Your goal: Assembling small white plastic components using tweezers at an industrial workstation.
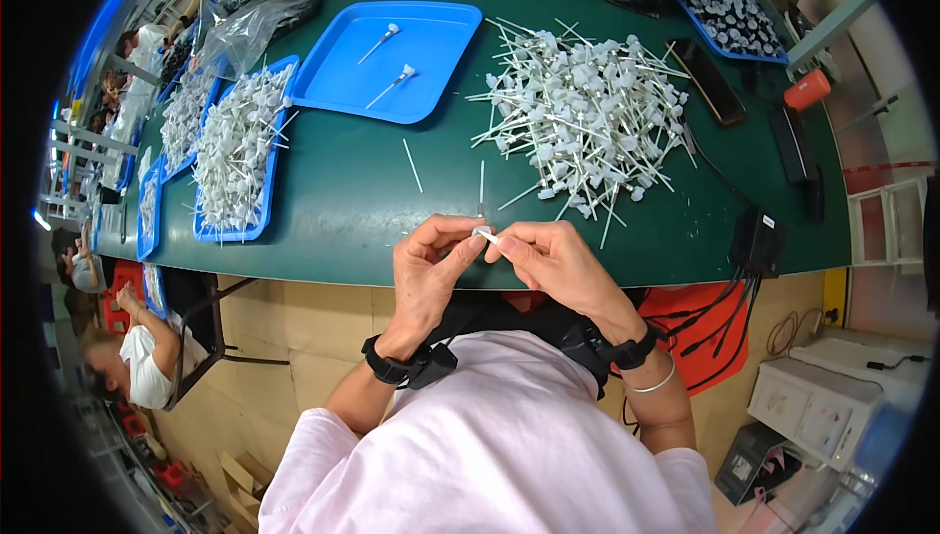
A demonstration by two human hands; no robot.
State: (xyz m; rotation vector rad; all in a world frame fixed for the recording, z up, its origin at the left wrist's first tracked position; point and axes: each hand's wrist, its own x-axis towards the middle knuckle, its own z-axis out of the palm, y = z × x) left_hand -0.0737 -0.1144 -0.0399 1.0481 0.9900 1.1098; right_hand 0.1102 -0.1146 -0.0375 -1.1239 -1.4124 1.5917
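Close to the table's near edge, my left hand [431, 265] pinches a small white plastic nozzle with a thin tube [482, 184] pointing away from me. My right hand [556, 258] is closed beside it, thumb and forefinger on a small white piece [490, 236] that touches the nozzle's head. Fingers partly hide both parts. Beyond my hands to the right lies a large heap of similar white nozzles with tubes [587, 113]. A single loose tube [412, 165] rests on the table to the left of my hands.
A blue tray [328, 69] at the far middle holds two nozzles. Blue bins of white parts [240, 157] stand left. At right are a phone [707, 82], a black box with cables [757, 242] and a bin of black-and-white parts [734, 20]. Another person [157, 358] sits at left.
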